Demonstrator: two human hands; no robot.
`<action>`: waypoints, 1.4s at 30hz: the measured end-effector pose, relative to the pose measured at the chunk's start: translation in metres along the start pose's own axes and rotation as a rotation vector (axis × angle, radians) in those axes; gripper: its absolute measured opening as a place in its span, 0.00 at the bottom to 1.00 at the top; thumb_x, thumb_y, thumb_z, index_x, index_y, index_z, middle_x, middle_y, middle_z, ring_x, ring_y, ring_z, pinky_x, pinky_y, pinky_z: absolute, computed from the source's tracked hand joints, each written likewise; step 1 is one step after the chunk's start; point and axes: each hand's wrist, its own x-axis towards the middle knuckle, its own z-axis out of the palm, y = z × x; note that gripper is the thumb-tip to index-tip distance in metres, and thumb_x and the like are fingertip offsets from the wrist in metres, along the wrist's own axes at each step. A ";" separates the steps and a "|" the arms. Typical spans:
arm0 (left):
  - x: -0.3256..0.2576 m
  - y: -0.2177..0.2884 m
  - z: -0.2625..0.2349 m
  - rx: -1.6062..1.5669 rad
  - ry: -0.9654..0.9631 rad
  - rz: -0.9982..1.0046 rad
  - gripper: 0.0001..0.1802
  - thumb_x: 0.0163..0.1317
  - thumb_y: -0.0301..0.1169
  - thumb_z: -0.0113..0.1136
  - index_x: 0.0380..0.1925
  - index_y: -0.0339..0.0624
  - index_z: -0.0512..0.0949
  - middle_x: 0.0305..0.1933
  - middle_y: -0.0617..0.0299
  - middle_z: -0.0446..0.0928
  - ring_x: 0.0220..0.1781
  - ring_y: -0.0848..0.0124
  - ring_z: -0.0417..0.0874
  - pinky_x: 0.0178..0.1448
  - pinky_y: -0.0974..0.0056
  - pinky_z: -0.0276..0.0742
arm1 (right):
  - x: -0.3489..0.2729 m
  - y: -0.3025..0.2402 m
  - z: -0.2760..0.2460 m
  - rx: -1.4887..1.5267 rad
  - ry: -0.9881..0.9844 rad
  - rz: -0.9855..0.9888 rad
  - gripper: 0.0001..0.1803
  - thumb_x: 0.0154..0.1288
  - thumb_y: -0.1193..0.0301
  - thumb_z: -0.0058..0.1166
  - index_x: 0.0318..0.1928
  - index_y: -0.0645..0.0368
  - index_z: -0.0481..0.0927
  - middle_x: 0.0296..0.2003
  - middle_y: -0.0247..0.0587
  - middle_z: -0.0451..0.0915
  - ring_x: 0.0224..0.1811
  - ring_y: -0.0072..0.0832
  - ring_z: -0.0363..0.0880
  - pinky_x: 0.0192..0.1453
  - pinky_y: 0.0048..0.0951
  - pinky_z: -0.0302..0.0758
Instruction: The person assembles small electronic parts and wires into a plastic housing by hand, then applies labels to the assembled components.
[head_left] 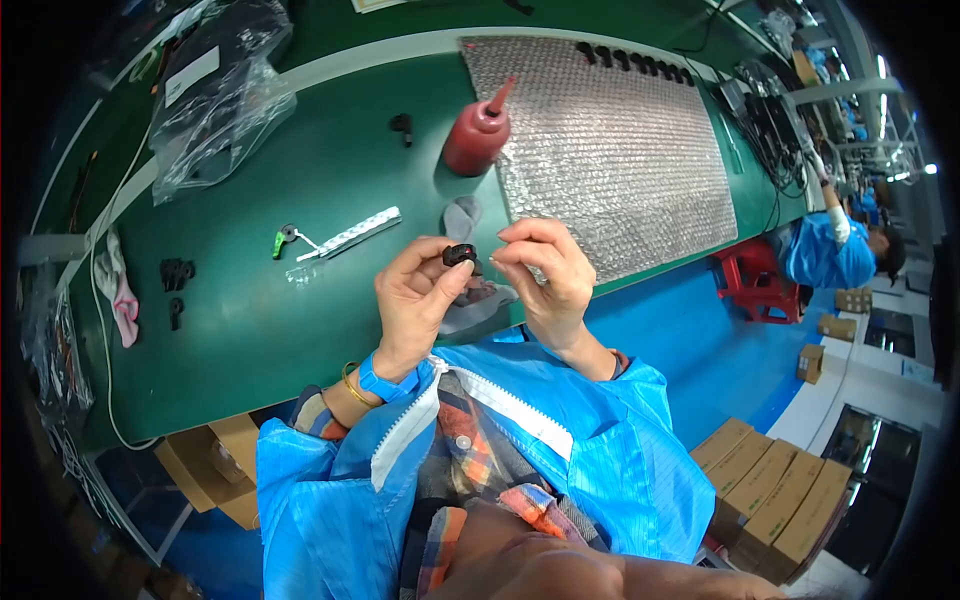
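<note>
Left hand: the left hand (415, 300) is rising near the picture's middle, fingers curled, thumb and forefinger pinching a small black part (460, 254) at its 1 o'clock.
Right hand: the right hand (545, 275) is sitting just at 3 o'clock of the part, fingers bent together with the tips pinched close beside the part; whether it is gripping anything there I cannot tell.
Black part: it is being held above the near edge of the green bench (250, 330), between the two hands, with a grey cloth (465, 300) lying under them.
Red bottle: a red squeeze bottle (478, 135) with a pointed nozzle is standing at 12 o'clock of the hands, at the left edge of the bubble wrap (620, 150).
Bubble wrap: it is lying at 1 o'clock of the hands, with a row of black parts (635, 60) along its far edge.
Left of hands: a green clip (279, 243) and a white strip (355, 232) are lying at 10 o'clock; loose black pieces (176, 272) are lying at 9 o'clock, and a clear bag (215, 100) at 11 o'clock.
Other person: a worker in blue (830, 250) is sitting at 3 o'clock, well apart.
Boxes: cartons (775, 490) are standing on the floor at 4 o'clock.
</note>
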 end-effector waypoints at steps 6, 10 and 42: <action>0.004 -0.008 0.024 0.047 -0.086 0.049 0.11 0.51 0.14 0.58 0.35 0.33 0.73 0.39 0.59 0.74 0.34 0.74 0.79 0.42 0.75 0.77 | -0.008 0.010 -0.014 -0.179 0.190 -0.325 0.10 0.43 0.81 0.62 0.29 0.56 0.79 0.31 0.35 0.75 0.31 0.25 0.68 0.34 0.24 0.68; 0.004 -0.012 0.031 0.158 -0.144 0.126 0.10 0.50 0.13 0.57 0.34 0.32 0.73 0.36 0.61 0.74 0.34 0.74 0.79 0.41 0.76 0.77 | -0.015 0.016 -0.020 -0.217 0.201 -0.392 0.10 0.42 0.80 0.62 0.29 0.55 0.79 0.30 0.33 0.73 0.31 0.24 0.67 0.34 0.23 0.67; 0.000 -0.011 0.036 0.243 -0.158 0.183 0.08 0.47 0.14 0.62 0.28 0.35 0.76 0.31 0.65 0.74 0.26 0.82 0.72 0.30 0.82 0.69 | -0.018 0.020 -0.027 -0.377 0.243 -0.569 0.09 0.43 0.77 0.60 0.30 0.54 0.82 0.31 0.30 0.71 0.29 0.21 0.65 0.30 0.19 0.67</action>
